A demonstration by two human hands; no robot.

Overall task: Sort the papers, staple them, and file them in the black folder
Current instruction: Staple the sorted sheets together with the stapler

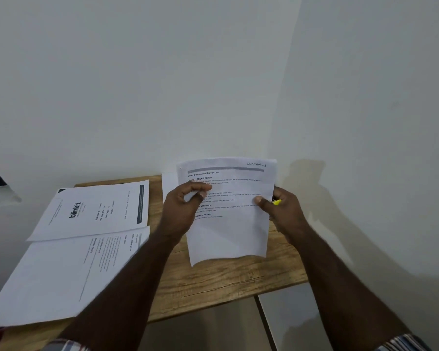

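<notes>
Left hand (181, 211) and right hand (280, 211) each grip the printed sheet (228, 224).

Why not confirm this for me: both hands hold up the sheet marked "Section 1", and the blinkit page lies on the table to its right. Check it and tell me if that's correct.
One detail is wrong. The head view shows the left hand and right hand holding up the Section 1 sheet, but the blinkit page lies on the table to its left, not its right.
</notes>
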